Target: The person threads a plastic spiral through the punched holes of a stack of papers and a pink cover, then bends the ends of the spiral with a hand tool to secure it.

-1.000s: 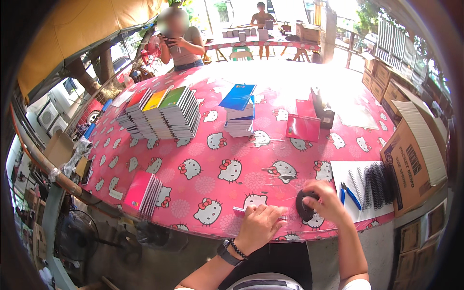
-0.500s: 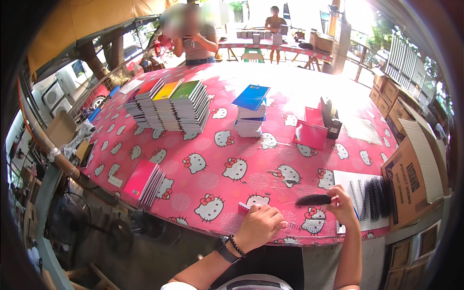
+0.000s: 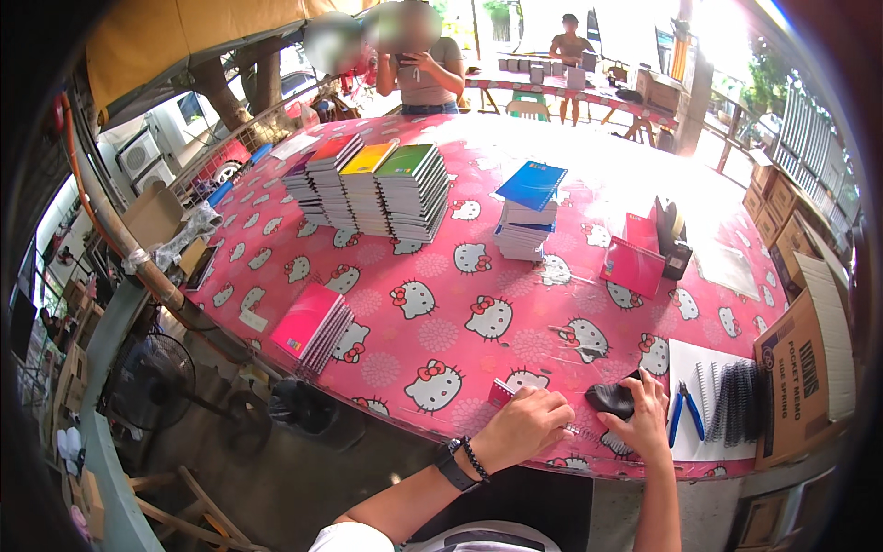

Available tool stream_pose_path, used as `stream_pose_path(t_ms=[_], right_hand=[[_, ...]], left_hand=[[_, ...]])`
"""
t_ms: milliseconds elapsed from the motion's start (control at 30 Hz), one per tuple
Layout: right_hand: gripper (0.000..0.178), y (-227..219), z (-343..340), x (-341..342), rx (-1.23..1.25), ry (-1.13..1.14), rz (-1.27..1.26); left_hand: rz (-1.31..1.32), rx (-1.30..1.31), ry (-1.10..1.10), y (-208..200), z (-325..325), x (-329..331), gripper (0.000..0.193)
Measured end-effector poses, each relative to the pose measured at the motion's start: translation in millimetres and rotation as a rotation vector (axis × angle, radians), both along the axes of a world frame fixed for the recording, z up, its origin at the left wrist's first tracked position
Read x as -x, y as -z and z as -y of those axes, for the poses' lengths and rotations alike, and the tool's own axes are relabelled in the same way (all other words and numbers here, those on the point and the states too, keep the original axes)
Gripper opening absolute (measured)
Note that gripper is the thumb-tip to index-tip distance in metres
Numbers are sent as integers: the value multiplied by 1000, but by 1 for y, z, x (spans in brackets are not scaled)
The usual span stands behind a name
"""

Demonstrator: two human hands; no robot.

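Observation:
Near the front edge of the table, my left hand (image 3: 526, 423), with a dark watch and a beaded bracelet on its wrist, is closed over a small pink notebook (image 3: 500, 393). The hand covers most of it; a wire coil (image 3: 583, 431) pokes out on its right. Just to the right, my right hand (image 3: 642, 416) grips the right end of a black rounded object (image 3: 611, 398), low over the tabletop. Its exact kind is unclear. Beside that hand, blue-handled pliers (image 3: 686, 414) and several black spiral coils (image 3: 732, 403) lie on a white sheet (image 3: 682, 361).
Notebook stacks stand on the pink patterned tablecloth (image 3: 368, 304): pink (image 3: 313, 322) at left, multicoloured (image 3: 372, 189) at the back, blue (image 3: 532, 189) in the middle. Pink notebooks (image 3: 633, 267) sit by a black tape dispenser (image 3: 677, 248). A cardboard box (image 3: 800, 377) bounds the right.
My right hand has brought the black object down toward the table and closer to my left hand. The pliers now show fully. My view has swung left.

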State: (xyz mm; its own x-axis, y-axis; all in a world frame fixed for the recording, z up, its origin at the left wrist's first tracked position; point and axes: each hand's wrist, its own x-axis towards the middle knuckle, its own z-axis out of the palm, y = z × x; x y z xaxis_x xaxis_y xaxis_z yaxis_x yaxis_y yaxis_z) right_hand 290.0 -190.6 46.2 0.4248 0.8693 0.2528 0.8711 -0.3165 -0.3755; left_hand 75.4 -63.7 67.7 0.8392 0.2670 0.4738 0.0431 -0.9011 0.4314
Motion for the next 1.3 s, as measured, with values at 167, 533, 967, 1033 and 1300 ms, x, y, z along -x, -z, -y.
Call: stream_pose_path(t_ms=[167,533,967,1033,1300], right_hand=[[60,5,-4,0,-74,18,42],[68,-22,1,19,10,-415,-1038],[44,-39,-12,21,-65,-687,-1264],[44,-42,-14,26,-117,-734,-1378],[50,-41,-21,18,8,-525,-1161]], left_hand=[[69,-96,-85,-2,1,1,20],[65,-12,-86,9,-4,13,25],[77,76,-143,8,-6,13,77],[84,91,-137,9,-6,13,84],[317,33,-416,20,-7,20,110]])
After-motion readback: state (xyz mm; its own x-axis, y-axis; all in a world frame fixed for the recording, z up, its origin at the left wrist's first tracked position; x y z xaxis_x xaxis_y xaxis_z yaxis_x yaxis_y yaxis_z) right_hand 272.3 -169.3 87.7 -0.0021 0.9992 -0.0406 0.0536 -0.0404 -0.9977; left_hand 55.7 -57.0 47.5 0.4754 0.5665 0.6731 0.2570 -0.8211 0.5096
